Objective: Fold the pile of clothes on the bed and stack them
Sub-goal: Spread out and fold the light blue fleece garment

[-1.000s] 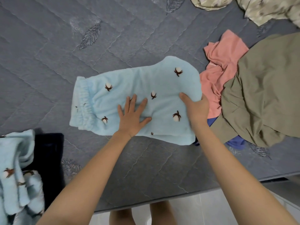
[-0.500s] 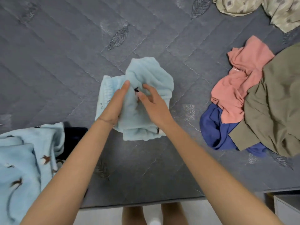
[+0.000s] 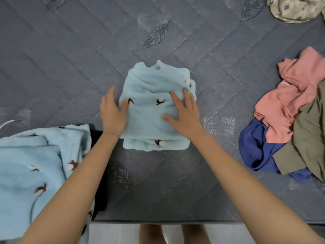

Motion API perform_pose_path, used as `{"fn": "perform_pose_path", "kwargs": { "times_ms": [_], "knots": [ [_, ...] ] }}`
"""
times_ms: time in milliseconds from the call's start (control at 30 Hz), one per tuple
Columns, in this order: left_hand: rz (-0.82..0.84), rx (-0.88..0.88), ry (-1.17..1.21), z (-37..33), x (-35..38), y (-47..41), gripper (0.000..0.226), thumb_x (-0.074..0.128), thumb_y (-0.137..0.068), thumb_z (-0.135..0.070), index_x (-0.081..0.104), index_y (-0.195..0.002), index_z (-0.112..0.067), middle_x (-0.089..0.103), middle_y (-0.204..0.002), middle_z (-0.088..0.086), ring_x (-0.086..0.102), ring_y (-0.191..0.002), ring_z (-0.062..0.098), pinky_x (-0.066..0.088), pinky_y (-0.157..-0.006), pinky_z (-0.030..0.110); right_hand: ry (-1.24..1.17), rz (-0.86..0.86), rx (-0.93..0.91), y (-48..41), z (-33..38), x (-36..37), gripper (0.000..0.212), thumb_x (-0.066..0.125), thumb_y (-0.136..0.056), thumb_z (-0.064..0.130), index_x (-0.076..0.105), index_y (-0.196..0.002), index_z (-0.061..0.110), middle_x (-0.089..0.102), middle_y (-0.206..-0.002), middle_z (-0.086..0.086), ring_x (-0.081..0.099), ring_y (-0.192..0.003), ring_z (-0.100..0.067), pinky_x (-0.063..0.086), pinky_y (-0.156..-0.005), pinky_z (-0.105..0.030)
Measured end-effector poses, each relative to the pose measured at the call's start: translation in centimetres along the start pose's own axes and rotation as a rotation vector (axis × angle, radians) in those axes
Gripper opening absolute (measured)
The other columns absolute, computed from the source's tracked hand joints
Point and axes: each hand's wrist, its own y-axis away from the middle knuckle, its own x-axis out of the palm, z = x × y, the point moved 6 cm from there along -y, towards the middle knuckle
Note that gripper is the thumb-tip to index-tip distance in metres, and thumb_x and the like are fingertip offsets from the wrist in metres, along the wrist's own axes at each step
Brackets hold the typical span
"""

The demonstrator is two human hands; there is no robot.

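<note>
From the head camera I see the folded light-blue fleece garment (image 3: 154,110) lying mid-bed (image 3: 70,67). My left hand (image 3: 112,111) lies against its left edge and my right hand (image 3: 184,115) is spread on top, fingers straight, gripping nothing. I judge this fold done; next comes lifting it onto the matching fleece stack (image 3: 35,164) on the left.

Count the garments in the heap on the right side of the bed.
3: a pink one at the back, a dark blue one at the front left, an olive one at the right edge. More may lie hidden beneath.
</note>
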Motion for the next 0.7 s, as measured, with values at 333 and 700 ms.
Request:
{"fn": "perform_pose_path", "kwargs": {
  "times_ms": [333, 700],
  "knots": [
    [0.306, 0.502, -0.513, -0.8, 8.0, 0.5, 0.078, 0.034, -0.090, -0.068, 0.009, -0.156, -0.033, 0.001, -0.165, -0.001, -0.005, -0.151, 0.022, 0.006, -0.113, 0.067, -0.015, -0.152, 0.023, -2.1, -1.2, -0.3, 0.060, 0.046, -0.101, 0.043, 0.021, -0.154, 0.034, 0.007, -0.164, 0.002, -0.002, -0.151, -0.025, 0.004, -0.121, -0.043],
    [0.122, -0.192, -0.107, 4.1, 5.0, 2.1, 0.104, 0.059, -0.078, -0.074, 0.005, -0.155, -0.030, 0.019, -0.160, 0.006, 0.021, -0.146, 0.027, 0.021, -0.117, 0.048, -0.276, -0.037, 0.142, -8.2, -1.9, -1.8, 0.089, 0.066, -0.079, 0.065, 0.025, -0.152, 0.037, 0.014, -0.162, 0.002, 0.014, -0.148, -0.020, 0.018, -0.120, -0.045]
  ]
}}
